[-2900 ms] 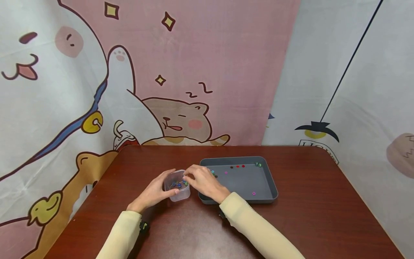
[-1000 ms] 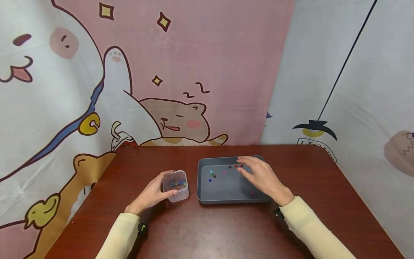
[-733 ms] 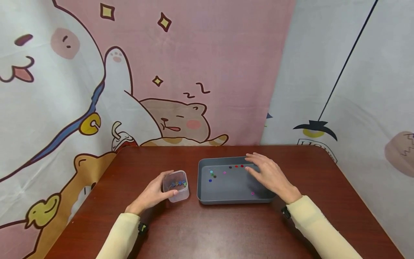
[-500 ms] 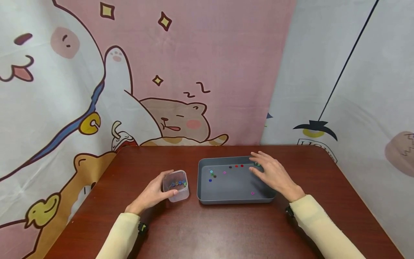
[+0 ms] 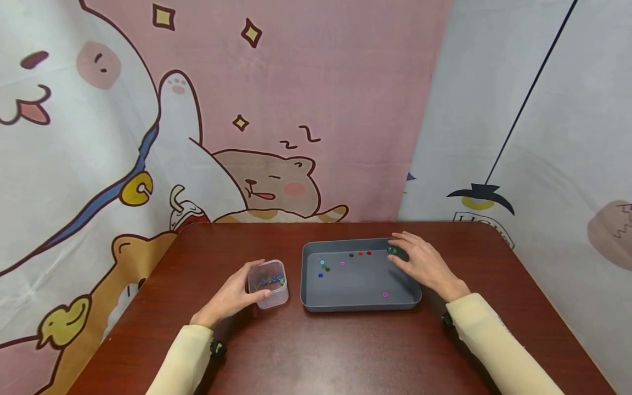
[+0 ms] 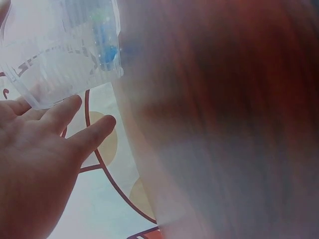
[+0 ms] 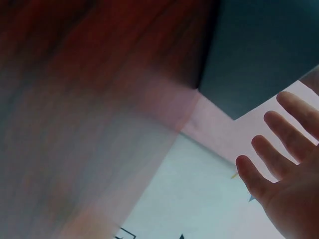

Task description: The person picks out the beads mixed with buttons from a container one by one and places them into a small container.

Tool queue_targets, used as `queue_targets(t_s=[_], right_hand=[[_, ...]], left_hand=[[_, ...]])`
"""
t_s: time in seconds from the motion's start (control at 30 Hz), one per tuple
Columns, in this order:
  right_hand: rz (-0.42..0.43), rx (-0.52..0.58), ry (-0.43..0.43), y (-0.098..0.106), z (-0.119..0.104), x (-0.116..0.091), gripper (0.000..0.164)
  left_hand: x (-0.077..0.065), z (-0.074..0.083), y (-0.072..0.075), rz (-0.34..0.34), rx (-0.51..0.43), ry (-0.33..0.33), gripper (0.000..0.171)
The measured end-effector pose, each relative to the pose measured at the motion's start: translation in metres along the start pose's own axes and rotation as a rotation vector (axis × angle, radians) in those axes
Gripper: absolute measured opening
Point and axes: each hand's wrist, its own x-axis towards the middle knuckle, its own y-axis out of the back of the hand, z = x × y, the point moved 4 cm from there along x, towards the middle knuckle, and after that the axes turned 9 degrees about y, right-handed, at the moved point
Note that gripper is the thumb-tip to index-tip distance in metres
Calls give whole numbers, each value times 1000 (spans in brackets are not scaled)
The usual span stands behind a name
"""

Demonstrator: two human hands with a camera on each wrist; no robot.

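My left hand holds a small clear plastic container on the table, thumb on the near side and fingers round the far side. Several blue and green beads lie in it. The left wrist view shows the container's ribbed wall above my fingers. My right hand hovers over the back right corner of a grey tray, with fingers apart. Right at the thumb and fingertips are dark green beads. In the right wrist view the fingers are spread beside the tray's underside.
Small beads are scattered in the tray: red, pink, cyan, blue and a pink one near the front. The brown table ends at a cartoon-printed curtain.
My right hand has left the container and moved right across the tray to its back right corner. A blue bead now shows at the tray's left. My left hand stays on the container.
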Motion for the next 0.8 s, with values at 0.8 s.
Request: queue_targets(t_s=[0.8], right_hand=[[-139,19,-61,-6,23,12,40]], left_hand=[[0,0,-1,2,12,1,90]])
